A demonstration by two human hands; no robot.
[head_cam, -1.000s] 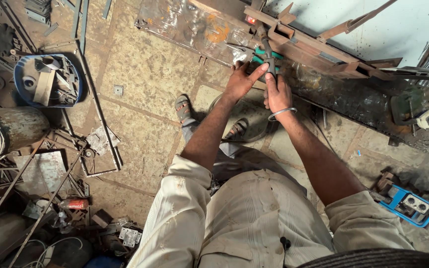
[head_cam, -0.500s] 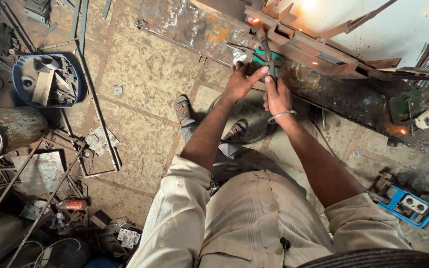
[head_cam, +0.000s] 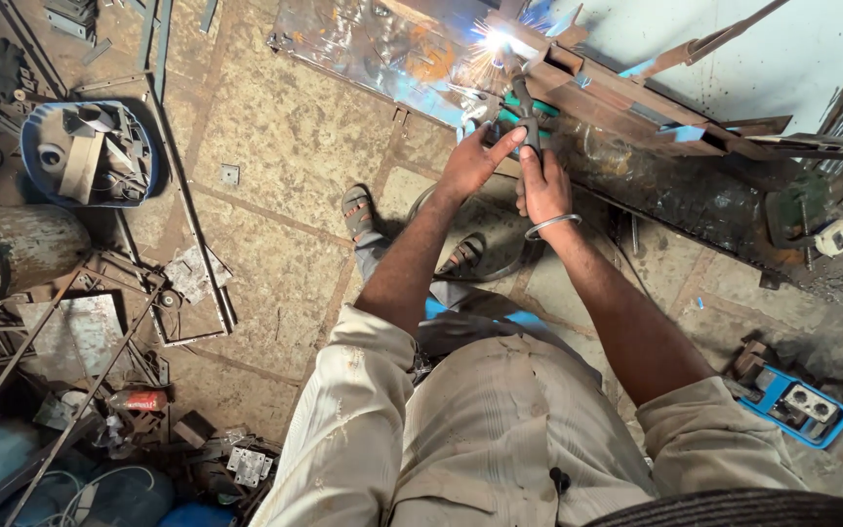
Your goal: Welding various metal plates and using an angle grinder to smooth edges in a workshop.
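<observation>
1. Welding electrode holder (head_cam: 524, 105): dark body with green grips, at the top of the view. We see its long axis running away from us, tip toward a bright blue-white arc (head_cam: 492, 41) with sparks on the metal frame (head_cam: 626, 98).
2. Right hand (head_cam: 543, 185): we note it closed around the holder's lower grip, fingers curled tight, a metal bangle (head_cam: 550, 225) on the wrist.
3. Left hand (head_cam: 470, 161): partly open, thumb and forefinger stretched toward the holder just beside the right hand; we cannot tell how firmly it grips.
4. Metal frame: rusty angle bars lying slantwise on a dark bench, upper right.
5. Shiny steel sheet (head_cam: 373, 44): flat on the floor, left of the arc.
6. Sandalled feet (head_cam: 358, 210): on the stone floor below the hands.
7. Blue tub (head_cam: 90, 151) of scrap: far left.
8. Blue machine (head_cam: 797, 405): lower right, well apart.
</observation>
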